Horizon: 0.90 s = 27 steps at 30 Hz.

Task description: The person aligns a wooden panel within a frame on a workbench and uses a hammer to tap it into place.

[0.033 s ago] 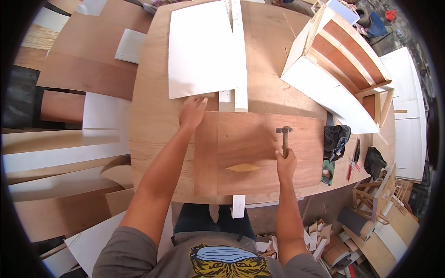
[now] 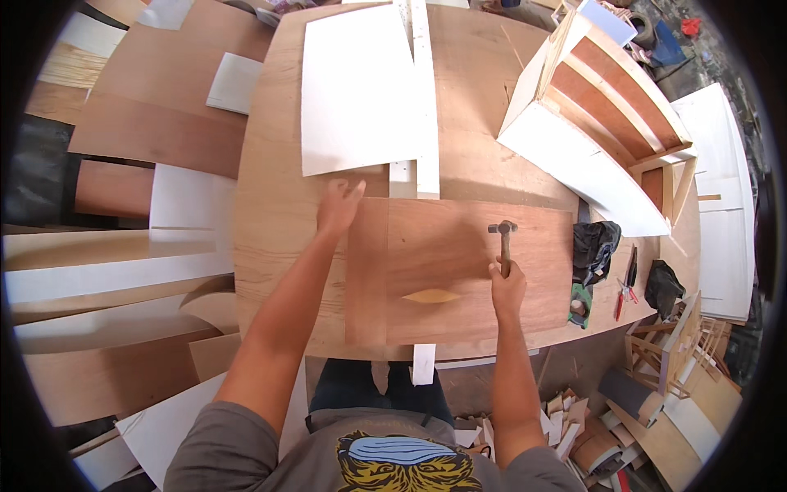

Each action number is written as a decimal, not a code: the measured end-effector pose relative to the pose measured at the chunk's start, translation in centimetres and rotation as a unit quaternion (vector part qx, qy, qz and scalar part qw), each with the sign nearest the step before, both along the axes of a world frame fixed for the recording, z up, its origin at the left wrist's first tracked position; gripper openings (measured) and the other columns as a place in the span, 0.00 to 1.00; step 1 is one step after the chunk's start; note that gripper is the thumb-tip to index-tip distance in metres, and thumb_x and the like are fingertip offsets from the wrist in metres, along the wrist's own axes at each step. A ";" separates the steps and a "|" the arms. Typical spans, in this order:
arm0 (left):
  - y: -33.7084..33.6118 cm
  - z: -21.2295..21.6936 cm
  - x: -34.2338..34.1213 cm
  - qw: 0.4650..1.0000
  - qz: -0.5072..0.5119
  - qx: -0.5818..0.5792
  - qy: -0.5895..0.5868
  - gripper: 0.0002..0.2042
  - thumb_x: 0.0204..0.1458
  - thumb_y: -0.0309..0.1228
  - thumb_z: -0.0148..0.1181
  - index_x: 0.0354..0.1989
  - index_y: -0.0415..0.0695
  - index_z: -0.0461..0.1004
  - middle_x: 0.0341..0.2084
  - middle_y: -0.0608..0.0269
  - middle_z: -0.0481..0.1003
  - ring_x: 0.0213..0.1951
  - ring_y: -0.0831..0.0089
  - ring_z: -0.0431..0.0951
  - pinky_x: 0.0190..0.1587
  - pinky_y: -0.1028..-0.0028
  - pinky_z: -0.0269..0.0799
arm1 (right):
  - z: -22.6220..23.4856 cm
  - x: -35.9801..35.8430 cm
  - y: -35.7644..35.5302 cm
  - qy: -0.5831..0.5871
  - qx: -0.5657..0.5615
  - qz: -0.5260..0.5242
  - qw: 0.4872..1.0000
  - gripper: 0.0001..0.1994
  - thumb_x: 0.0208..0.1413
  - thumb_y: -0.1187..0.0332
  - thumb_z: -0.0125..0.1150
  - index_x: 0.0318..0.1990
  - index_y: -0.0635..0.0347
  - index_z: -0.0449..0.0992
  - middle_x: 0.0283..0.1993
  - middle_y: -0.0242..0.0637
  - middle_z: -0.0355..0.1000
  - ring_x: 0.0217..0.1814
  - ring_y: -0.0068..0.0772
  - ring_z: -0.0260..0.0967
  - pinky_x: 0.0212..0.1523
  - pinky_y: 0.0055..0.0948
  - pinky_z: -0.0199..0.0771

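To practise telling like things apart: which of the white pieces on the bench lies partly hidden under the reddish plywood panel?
The narrow white strip: it runs under the reddish plywood panel and reappears at the near edge. The wide white sheet lies wholly uncovered.

Reddish plywood panel (image 2: pixel 459 271) flat on workbench; hammer (image 2: pixel 503 243) upright above it (head metal).

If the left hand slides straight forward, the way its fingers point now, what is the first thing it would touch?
The left hand lies on the corner of the reddish plywood panel, fingers pointing away from the person. Straight ahead, it would probably first meet the near edge of the large white sheet, though the exact line is uncertain.
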State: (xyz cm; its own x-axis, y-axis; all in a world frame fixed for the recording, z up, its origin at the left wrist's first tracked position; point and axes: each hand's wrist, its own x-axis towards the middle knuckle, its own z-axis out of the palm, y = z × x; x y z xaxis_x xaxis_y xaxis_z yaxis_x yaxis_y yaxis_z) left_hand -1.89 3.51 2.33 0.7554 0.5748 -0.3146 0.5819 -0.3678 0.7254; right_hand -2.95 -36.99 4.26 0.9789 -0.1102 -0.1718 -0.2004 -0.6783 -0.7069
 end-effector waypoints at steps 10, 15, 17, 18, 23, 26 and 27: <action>-5.3 -0.6 -9.0 0.914 0.134 -0.377 -0.068 0.28 0.61 0.51 0.71 0.55 0.37 0.80 0.42 0.66 0.81 0.42 0.78 0.78 0.47 0.71 0.75 | 0.7 15.6 4.5 -0.034 -0.071 0.261 0.962 0.15 0.58 0.62 0.72 0.47 0.63 0.82 0.37 0.51 0.79 0.43 0.56 0.76 0.46 0.51 0.73; -3.2 0.3 -11.1 0.922 0.154 -0.341 -0.098 0.23 0.62 0.48 0.71 0.51 0.39 0.81 0.40 0.70 0.80 0.40 0.83 0.76 0.44 0.74 0.73 | 1.7 17.0 4.7 0.075 -0.054 0.321 0.942 0.14 0.61 0.61 0.70 0.37 0.65 0.78 0.27 0.44 0.71 0.33 0.41 0.71 0.39 0.43 0.69; -2.8 1.5 -11.9 0.937 0.126 -0.298 -0.136 0.20 0.62 0.47 0.71 0.44 0.39 0.82 0.36 0.72 0.78 0.36 0.85 0.74 0.38 0.74 0.72 | 2.6 16.4 4.6 0.098 -0.079 0.328 0.936 0.14 0.61 0.60 0.71 0.37 0.64 0.80 0.25 0.37 0.70 0.31 0.36 0.70 0.38 0.42 0.68; -2.5 3.1 -12.2 0.937 0.129 -0.295 -0.137 0.20 0.62 0.47 0.71 0.44 0.39 0.82 0.36 0.72 0.78 0.36 0.85 0.74 0.38 0.74 0.72 | 3.3 16.5 4.5 0.097 -0.077 0.331 0.935 0.14 0.61 0.60 0.71 0.37 0.64 0.80 0.25 0.37 0.70 0.31 0.36 0.70 0.38 0.42 0.68; 2.9 7.0 -11.2 0.961 0.028 -0.255 -0.100 0.24 0.63 0.48 0.69 0.46 0.32 0.82 0.32 0.69 0.79 0.33 0.84 0.75 0.35 0.77 0.72 | 4.6 16.9 4.1 -0.083 -0.021 0.364 0.927 0.17 0.56 0.58 0.76 0.45 0.61 0.83 0.46 0.47 0.77 0.51 0.46 0.77 0.56 0.42 0.75; 2.2 15.1 -9.8 0.936 0.005 -0.303 -0.180 0.25 0.64 0.48 0.68 0.49 0.33 0.82 0.34 0.70 0.79 0.36 0.84 0.75 0.39 0.77 0.72 | 8.6 17.0 3.5 0.023 0.032 0.334 0.942 0.17 0.56 0.62 0.76 0.45 0.65 0.83 0.50 0.44 0.77 0.53 0.41 0.76 0.58 0.39 0.74; 3.2 16.9 -9.5 0.930 -0.001 -0.313 -0.192 0.24 0.64 0.48 0.68 0.48 0.34 0.82 0.34 0.71 0.78 0.36 0.84 0.74 0.40 0.76 0.72 | 11.1 16.0 4.7 0.029 0.048 0.341 0.938 0.16 0.57 0.62 0.74 0.45 0.65 0.83 0.44 0.39 0.77 0.48 0.35 0.74 0.53 0.36 0.73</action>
